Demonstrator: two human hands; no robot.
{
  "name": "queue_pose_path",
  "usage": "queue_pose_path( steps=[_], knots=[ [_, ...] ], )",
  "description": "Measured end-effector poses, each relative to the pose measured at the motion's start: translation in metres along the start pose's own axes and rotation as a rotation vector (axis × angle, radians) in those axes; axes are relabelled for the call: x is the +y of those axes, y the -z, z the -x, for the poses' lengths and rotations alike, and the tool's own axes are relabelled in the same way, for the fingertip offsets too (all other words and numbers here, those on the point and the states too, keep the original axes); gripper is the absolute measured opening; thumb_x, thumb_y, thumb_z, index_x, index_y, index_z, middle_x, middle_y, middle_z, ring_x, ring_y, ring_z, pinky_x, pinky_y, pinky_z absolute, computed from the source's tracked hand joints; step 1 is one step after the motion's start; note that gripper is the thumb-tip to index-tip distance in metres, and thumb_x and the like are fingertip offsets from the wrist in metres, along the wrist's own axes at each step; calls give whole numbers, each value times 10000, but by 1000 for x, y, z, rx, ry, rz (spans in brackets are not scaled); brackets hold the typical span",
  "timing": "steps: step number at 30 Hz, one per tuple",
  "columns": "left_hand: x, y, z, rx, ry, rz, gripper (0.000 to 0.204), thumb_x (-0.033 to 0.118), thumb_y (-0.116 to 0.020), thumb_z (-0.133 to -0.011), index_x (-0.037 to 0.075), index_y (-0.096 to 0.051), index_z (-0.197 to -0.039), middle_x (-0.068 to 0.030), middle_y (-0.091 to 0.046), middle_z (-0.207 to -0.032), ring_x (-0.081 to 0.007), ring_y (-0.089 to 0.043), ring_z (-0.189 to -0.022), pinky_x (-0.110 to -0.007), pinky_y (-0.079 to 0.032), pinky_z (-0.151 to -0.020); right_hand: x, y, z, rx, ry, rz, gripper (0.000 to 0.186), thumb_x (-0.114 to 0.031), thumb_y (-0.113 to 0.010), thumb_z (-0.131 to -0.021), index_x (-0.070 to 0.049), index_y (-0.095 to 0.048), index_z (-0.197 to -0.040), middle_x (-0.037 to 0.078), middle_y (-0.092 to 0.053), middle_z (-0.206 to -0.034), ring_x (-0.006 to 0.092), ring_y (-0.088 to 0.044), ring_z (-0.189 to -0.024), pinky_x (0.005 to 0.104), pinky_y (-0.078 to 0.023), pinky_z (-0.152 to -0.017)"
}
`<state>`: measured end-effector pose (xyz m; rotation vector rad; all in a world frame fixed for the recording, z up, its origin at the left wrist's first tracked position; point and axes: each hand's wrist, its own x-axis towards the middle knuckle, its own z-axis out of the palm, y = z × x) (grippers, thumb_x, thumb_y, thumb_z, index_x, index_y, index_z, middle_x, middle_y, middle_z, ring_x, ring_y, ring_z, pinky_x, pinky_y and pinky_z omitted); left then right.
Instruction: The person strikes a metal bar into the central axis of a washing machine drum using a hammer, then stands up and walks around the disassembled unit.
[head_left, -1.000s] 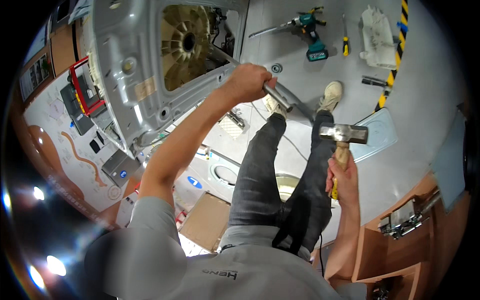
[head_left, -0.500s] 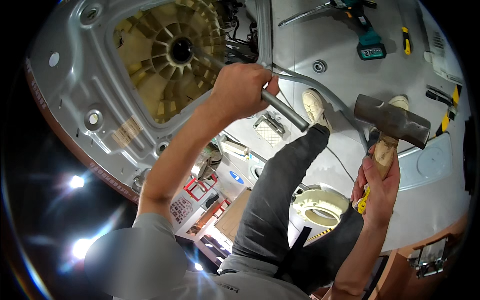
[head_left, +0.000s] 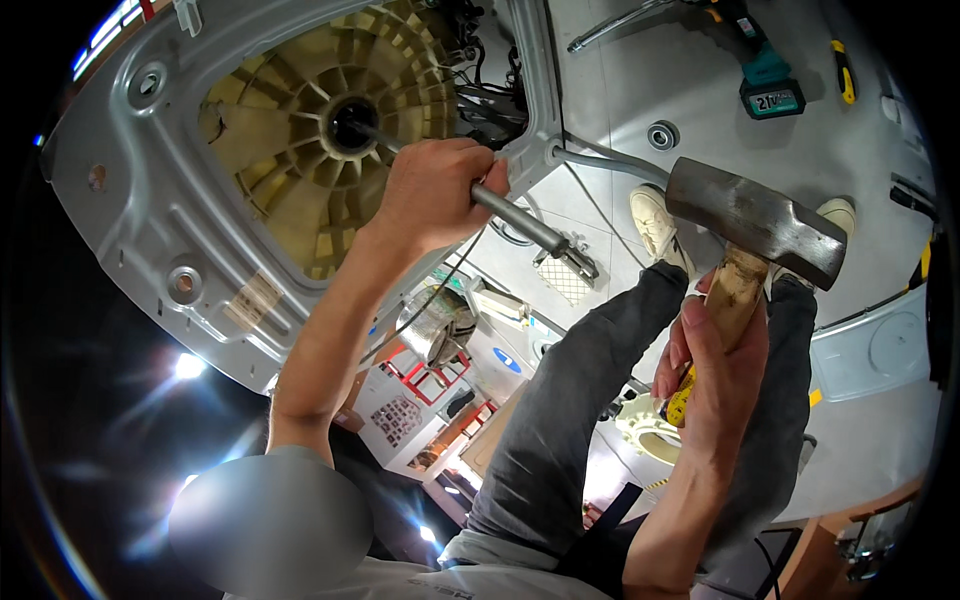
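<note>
My left hand point(head_left: 430, 195) is wrapped round a grey metal rod point(head_left: 525, 224). The rod's far end reaches toward the dark round hub point(head_left: 352, 126) of a yellowish ribbed plastic tub point(head_left: 285, 165); whether it touches inside cannot be made out. That tub shows through the opening of a grey sheet-metal housing point(head_left: 130, 215). In my right hand point(head_left: 722, 375) is a hammer point(head_left: 757, 218) with a heavy steel head and a short wooden handle, yellow at its lower end. The hammer head is raised to the right of the rod's free end, apart from it.
On the floor lie a teal cordless power tool point(head_left: 772, 85), a yellow-black handled tool point(head_left: 845, 75), a ring bearing point(head_left: 662, 135) and a cream plastic ring point(head_left: 655, 440). A grey hose point(head_left: 610, 163) runs from the housing. A translucent panel point(head_left: 875, 345) lies at right.
The hammer and my right hand have moved left, closer to the rod's free end. My left hand still grips the rod, and the whole view has shifted somewhat.
</note>
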<state>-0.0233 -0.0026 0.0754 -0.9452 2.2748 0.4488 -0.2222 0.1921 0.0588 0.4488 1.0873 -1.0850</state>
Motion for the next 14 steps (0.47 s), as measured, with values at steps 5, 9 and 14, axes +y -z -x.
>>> queue_pose_path(
  steps=[5,9,14],
  knots=[
    [-17,0,4,8,5,30,274,180,-559,-811,28,-513,-587,-126,-483,-574,-320,-506,-539,-411,-398,-508,15,-3,-3,-34,1,-72,281,-141,-620,-852,-16,-457,-1044,20,-480,-578,82,-433,-380,200,-362,-372],
    [-22,3,-2,67,1,65,320,211,-563,-822,40,-504,-559,-127,-484,-553,-334,-504,-518,-419,-396,-486,24,-11,2,-71,-2,-134,301,-114,-598,-871,-4,-454,-1111,26,-519,-662,77,-477,-445,193,-371,-408],
    [-27,8,-6,133,-23,56,358,233,-576,-843,34,-494,-557,-139,-468,-537,-341,-493,-509,-418,-395,-492,33,-15,14,-160,17,-86,452,-136,-630,-863,-9,-417,-1240,42,-563,-810,107,-567,-595,191,-438,-532]
  ],
)
